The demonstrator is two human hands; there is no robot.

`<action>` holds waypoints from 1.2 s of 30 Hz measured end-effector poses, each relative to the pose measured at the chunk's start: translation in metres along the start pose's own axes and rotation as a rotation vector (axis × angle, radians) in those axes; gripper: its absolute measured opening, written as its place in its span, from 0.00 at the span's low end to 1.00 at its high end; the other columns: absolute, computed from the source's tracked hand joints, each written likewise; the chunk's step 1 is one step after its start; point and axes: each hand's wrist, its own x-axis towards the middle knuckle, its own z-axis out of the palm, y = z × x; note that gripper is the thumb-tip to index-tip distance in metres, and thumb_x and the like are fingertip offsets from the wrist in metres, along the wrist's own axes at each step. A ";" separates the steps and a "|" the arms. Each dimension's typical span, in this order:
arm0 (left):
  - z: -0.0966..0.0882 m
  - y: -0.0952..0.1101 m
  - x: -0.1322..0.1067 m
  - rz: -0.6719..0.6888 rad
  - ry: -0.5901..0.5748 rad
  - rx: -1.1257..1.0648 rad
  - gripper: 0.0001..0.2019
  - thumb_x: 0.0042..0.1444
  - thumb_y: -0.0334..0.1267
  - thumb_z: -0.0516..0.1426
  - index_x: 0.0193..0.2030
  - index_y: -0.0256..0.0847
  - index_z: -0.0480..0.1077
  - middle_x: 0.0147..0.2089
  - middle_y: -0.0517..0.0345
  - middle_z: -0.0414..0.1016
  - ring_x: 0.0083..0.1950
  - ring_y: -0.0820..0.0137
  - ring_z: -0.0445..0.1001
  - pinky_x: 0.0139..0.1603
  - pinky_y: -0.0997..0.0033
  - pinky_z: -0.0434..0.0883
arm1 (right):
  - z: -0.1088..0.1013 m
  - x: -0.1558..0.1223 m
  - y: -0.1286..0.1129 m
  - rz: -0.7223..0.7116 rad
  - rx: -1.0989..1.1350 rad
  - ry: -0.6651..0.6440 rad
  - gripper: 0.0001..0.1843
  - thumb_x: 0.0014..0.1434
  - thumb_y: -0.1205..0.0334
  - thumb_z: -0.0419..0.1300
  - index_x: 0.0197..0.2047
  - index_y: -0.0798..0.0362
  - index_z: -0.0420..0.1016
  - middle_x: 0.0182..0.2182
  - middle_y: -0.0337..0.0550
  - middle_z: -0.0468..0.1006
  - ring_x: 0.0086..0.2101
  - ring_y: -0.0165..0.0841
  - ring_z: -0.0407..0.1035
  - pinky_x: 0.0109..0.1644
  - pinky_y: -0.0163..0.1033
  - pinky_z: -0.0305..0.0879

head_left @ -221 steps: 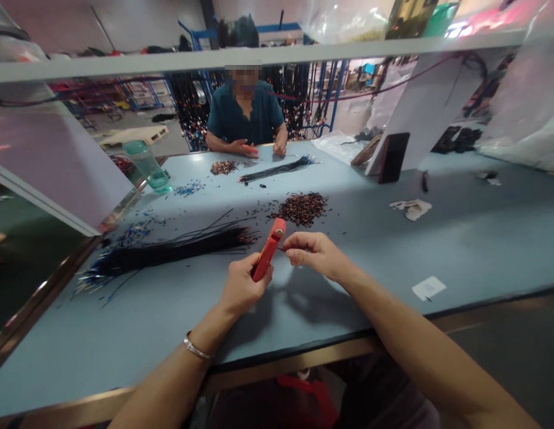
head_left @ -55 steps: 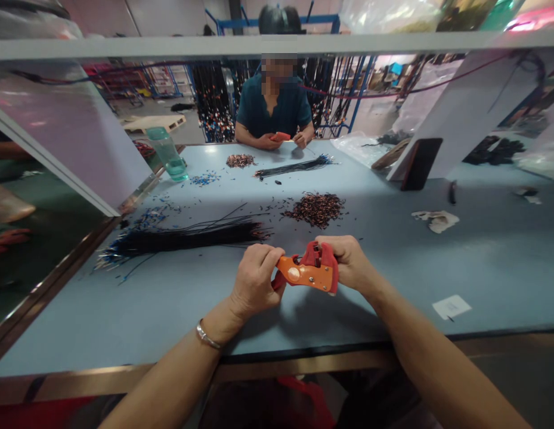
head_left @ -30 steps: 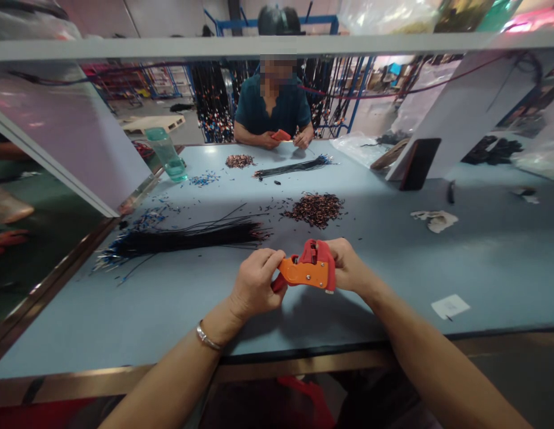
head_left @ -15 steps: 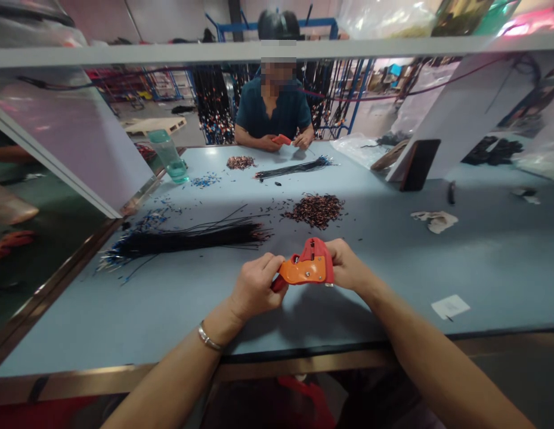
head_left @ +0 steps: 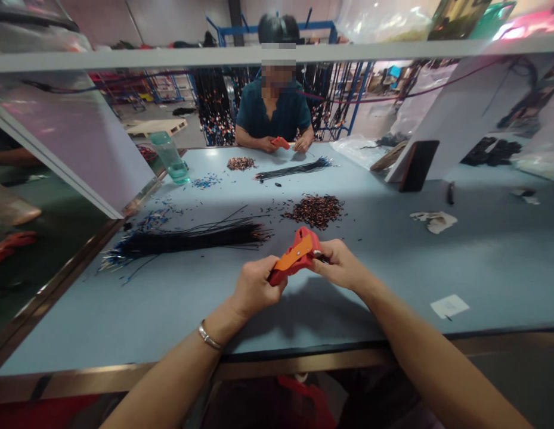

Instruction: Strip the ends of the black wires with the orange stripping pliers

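Observation:
My left hand (head_left: 257, 281) is wrapped round the handles of a red and orange wire stripper (head_left: 299, 253), held tilted above the table. At the stripper's head, my right hand (head_left: 342, 263) is closed in a pinch. A small dark bit shows by its fingertips, too little to name. Beyond the tool lies a heap of short dark and copper-coloured wire offcuts (head_left: 316, 211). To the left, a thick bundle of black wires (head_left: 191, 235) rests on the table, with blue and bare silvery ends at its left side and coppery ends at its right.
Across the table (head_left: 393, 256), a co-worker (head_left: 273, 113) holds a similar red tool near a thinner wire bundle (head_left: 294, 169). A green bottle (head_left: 170, 158) stands at the left edge. A phone (head_left: 420, 165) leans at the right. A shelf (head_left: 169, 58) spans overhead.
The wire stripper has turned in my left hand, its head tipping up and slightly left. My right hand's fingers now show more at the tool's head.

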 end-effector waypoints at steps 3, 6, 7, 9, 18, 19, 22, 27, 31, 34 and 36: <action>-0.005 0.002 0.006 -0.205 -0.019 -0.195 0.04 0.50 0.37 0.57 0.28 0.40 0.67 0.22 0.63 0.68 0.22 0.75 0.64 0.28 0.74 0.62 | -0.003 0.001 -0.002 0.005 -0.076 0.027 0.14 0.59 0.55 0.57 0.34 0.58 0.77 0.21 0.37 0.69 0.23 0.25 0.58 0.27 0.31 0.54; -0.011 0.002 0.012 -0.416 -0.041 -0.593 0.09 0.49 0.40 0.59 0.34 0.38 0.68 0.25 0.61 0.70 0.26 0.71 0.70 0.30 0.71 0.66 | -0.003 0.002 0.000 0.009 -0.122 0.049 0.13 0.59 0.57 0.56 0.34 0.57 0.77 0.22 0.38 0.72 0.24 0.26 0.61 0.29 0.32 0.56; -0.012 0.001 0.013 -0.482 -0.044 -0.751 0.11 0.48 0.41 0.60 0.36 0.37 0.68 0.26 0.60 0.71 0.28 0.69 0.72 0.31 0.70 0.67 | -0.002 0.002 0.002 0.010 -0.135 0.058 0.13 0.60 0.57 0.56 0.34 0.56 0.77 0.23 0.38 0.73 0.24 0.26 0.62 0.29 0.32 0.57; -0.015 -0.002 0.014 -0.602 -0.074 -1.035 0.15 0.46 0.42 0.61 0.38 0.36 0.69 0.29 0.57 0.72 0.30 0.66 0.74 0.30 0.68 0.69 | -0.002 0.002 0.004 0.007 -0.165 0.072 0.12 0.60 0.57 0.56 0.34 0.56 0.78 0.24 0.39 0.74 0.25 0.27 0.63 0.30 0.32 0.58; -0.018 -0.008 0.017 -0.764 -0.078 -1.356 0.13 0.46 0.39 0.55 0.37 0.36 0.72 0.29 0.53 0.71 0.30 0.65 0.72 0.33 0.60 0.71 | -0.033 0.001 0.010 -0.014 -0.316 0.174 0.10 0.59 0.61 0.56 0.34 0.54 0.78 0.30 0.42 0.78 0.28 0.28 0.66 0.33 0.33 0.60; -0.018 -0.008 0.018 -0.761 -0.058 -1.356 0.13 0.46 0.39 0.54 0.37 0.36 0.72 0.29 0.53 0.71 0.30 0.65 0.72 0.34 0.59 0.72 | -0.035 0.000 0.010 0.004 -0.333 0.136 0.10 0.59 0.61 0.55 0.34 0.54 0.78 0.28 0.41 0.78 0.26 0.27 0.65 0.31 0.32 0.59; -0.018 -0.010 0.018 -0.783 -0.021 -1.379 0.13 0.46 0.38 0.53 0.36 0.35 0.72 0.28 0.53 0.70 0.29 0.66 0.71 0.38 0.57 0.72 | -0.030 0.000 0.010 0.096 -0.346 -0.015 0.09 0.59 0.64 0.54 0.34 0.53 0.76 0.24 0.37 0.78 0.20 0.24 0.61 0.28 0.31 0.56; -0.017 -0.011 0.019 -0.809 -0.035 -1.364 0.13 0.46 0.38 0.53 0.35 0.34 0.74 0.28 0.52 0.71 0.29 0.66 0.71 0.39 0.55 0.72 | -0.011 0.006 0.020 0.099 -0.412 -0.095 0.09 0.60 0.67 0.53 0.35 0.52 0.75 0.30 0.40 0.80 0.27 0.28 0.68 0.33 0.31 0.59; -0.016 -0.012 0.019 -0.822 -0.033 -1.419 0.13 0.46 0.37 0.54 0.35 0.33 0.74 0.28 0.51 0.71 0.29 0.67 0.71 0.38 0.57 0.72 | -0.020 0.008 0.035 0.128 -0.575 0.221 0.09 0.60 0.66 0.53 0.37 0.53 0.75 0.35 0.46 0.80 0.32 0.32 0.70 0.35 0.34 0.60; -0.017 -0.011 0.019 -0.873 -0.004 -1.491 0.12 0.46 0.36 0.55 0.36 0.32 0.75 0.29 0.52 0.72 0.30 0.67 0.72 0.36 0.61 0.72 | -0.034 0.006 0.036 0.148 -0.587 0.364 0.10 0.59 0.65 0.53 0.38 0.53 0.76 0.31 0.43 0.79 0.30 0.32 0.69 0.35 0.33 0.60; -0.018 -0.009 0.019 -0.898 0.017 -1.520 0.12 0.45 0.35 0.56 0.36 0.32 0.75 0.29 0.52 0.72 0.29 0.67 0.72 0.35 0.63 0.72 | -0.037 0.004 0.032 0.185 -0.570 0.360 0.10 0.59 0.64 0.53 0.37 0.52 0.77 0.26 0.40 0.78 0.26 0.30 0.67 0.32 0.32 0.58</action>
